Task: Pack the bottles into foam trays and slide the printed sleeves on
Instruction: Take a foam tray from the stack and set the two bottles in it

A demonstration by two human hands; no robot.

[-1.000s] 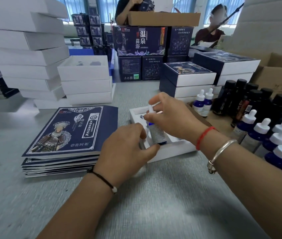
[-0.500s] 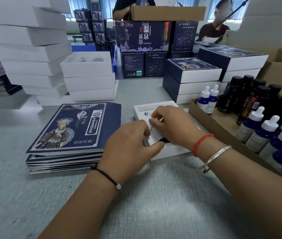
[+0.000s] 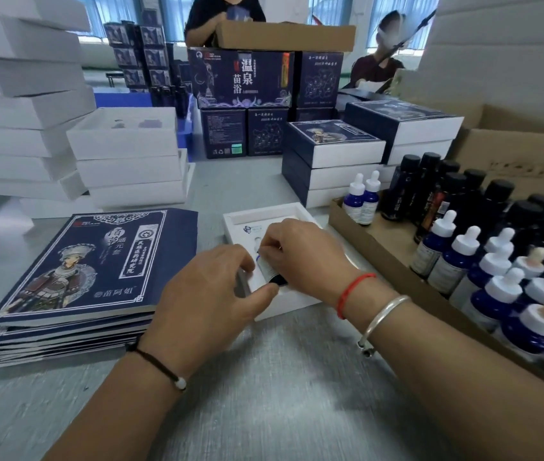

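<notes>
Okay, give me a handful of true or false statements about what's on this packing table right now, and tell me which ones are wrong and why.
1. The right hand holds a small bottle lying in the white foam tray. True.
2. The stack of printed sleeves lies right of the tray. False: it lies left of it.
3. The left hand rests at the tray's near left edge. True.
4. The dropper bottles in the cardboard box have black caps. False: their caps are white; the black caps are on the dark bottles behind.
</notes>
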